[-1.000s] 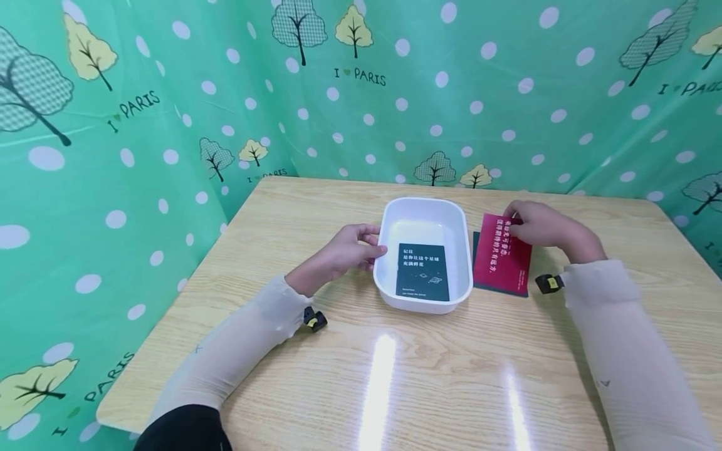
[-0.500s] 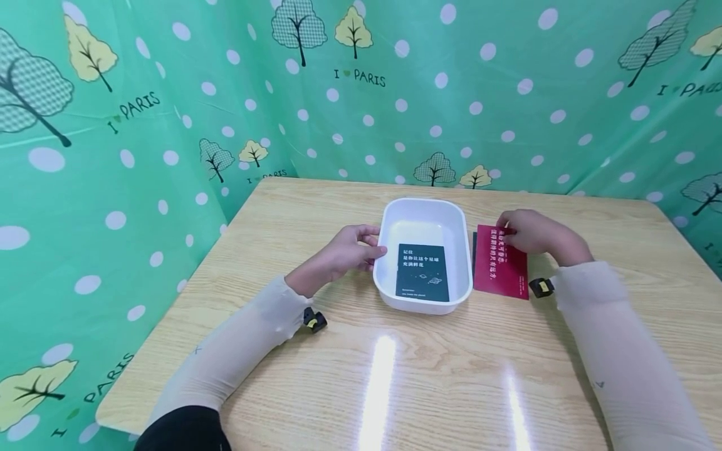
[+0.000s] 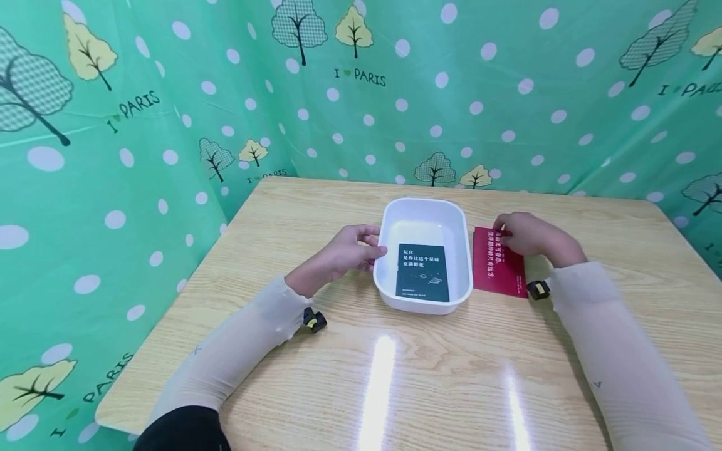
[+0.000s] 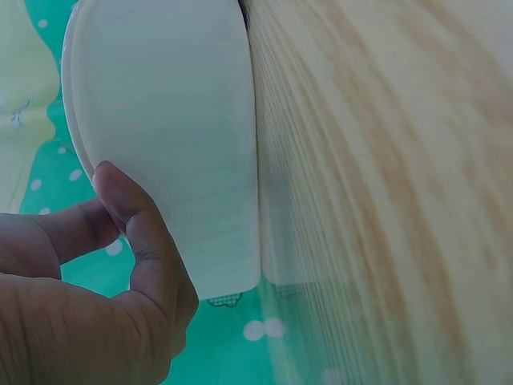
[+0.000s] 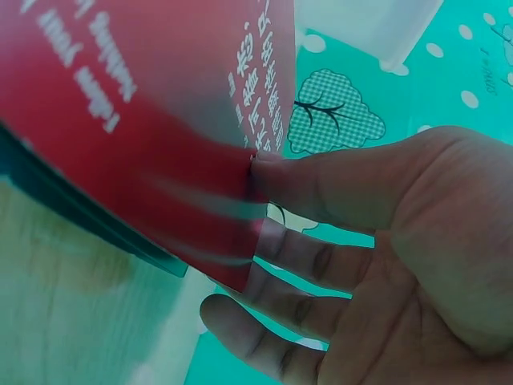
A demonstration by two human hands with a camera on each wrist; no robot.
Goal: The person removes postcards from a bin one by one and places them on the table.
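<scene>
A white plastic tub (image 3: 423,308) stands on the table, with a dark green booklet (image 3: 422,272) lying inside toward its near end. My left hand (image 3: 348,252) holds the tub's left rim, thumb and fingers at the edge in the left wrist view. Right of the tub lies a red booklet (image 3: 496,269) with white lettering. My right hand (image 3: 529,235) pinches the red booklet's far right corner between thumb and fingers. In the right wrist view, another dark green booklet (image 5: 96,212) shows beneath the red one (image 5: 176,160); from the head view it is hidden.
The wooden table (image 3: 316,388) has its far edge near a green patterned cloth (image 3: 361,113), which also hangs at the left. Black wrist cameras (image 3: 314,319) hang by both sleeves, low over the table.
My right hand has come left and nearer with the red booklet, which has turned slightly and now covers the green one beneath it. My left hand and the tub have stayed put.
</scene>
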